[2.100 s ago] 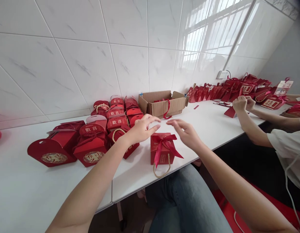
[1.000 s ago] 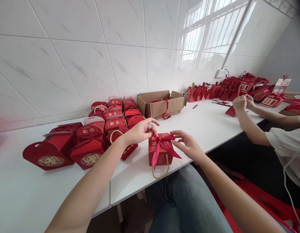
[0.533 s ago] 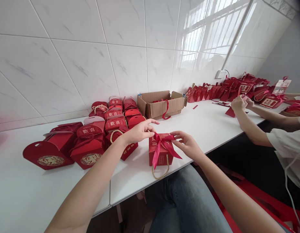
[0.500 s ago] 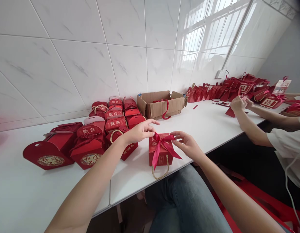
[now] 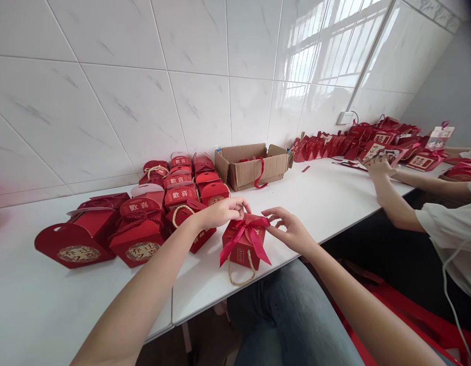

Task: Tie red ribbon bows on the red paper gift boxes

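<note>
A small red gift box (image 5: 241, 255) stands near the table's front edge, a beige rope handle (image 5: 241, 282) drooping over its front side. On its top sits a crimson ribbon bow (image 5: 245, 229) with two tails hanging down. My left hand (image 5: 225, 211) has its fingers curled at the bow's left loop; the fingertips are partly hidden. At the other side, my right hand (image 5: 292, 231) pinches the right loop between thumb and fingers.
Several finished-looking red boxes (image 5: 139, 234) stand to the left. An open cardboard carton (image 5: 254, 175) with red ribbon is at the wall. On the right, a co-worker's hands (image 5: 380, 170) hold a red printed box, with more red boxes (image 5: 391, 132) behind.
The box has turned and shifted slightly left between my hands. My left fingers have curled in more. The co-worker has lifted a printed red piece.
</note>
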Tool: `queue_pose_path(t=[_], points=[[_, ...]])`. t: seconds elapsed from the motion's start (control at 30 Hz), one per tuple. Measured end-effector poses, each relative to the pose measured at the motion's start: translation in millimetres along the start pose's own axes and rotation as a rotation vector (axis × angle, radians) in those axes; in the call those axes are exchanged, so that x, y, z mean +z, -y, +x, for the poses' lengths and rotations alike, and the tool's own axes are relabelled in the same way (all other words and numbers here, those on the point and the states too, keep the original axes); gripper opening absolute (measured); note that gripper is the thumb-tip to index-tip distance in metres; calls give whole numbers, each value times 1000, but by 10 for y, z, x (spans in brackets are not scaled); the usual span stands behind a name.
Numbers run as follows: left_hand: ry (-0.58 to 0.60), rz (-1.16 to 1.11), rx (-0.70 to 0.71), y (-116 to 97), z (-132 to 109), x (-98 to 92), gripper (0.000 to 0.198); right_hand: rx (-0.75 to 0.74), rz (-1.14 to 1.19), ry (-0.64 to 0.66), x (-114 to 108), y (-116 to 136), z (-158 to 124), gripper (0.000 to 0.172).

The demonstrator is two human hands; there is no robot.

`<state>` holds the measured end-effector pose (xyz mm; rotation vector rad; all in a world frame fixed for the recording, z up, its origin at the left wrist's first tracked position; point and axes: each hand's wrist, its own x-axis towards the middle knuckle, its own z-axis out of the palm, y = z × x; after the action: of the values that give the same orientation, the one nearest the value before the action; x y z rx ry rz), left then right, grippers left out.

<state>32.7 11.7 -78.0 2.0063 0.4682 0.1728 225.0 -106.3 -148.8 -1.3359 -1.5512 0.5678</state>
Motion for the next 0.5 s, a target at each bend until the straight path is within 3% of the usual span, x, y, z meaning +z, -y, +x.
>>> queue_pose_path(t=[0.23,0.5], points=[[-95,56,2,-46,-66,-52,16,15,11,-34,2,-15,1,13],[-70,48,47,-36,-64,-74,21,-5,-7,-26,-21,45,-20,21]])
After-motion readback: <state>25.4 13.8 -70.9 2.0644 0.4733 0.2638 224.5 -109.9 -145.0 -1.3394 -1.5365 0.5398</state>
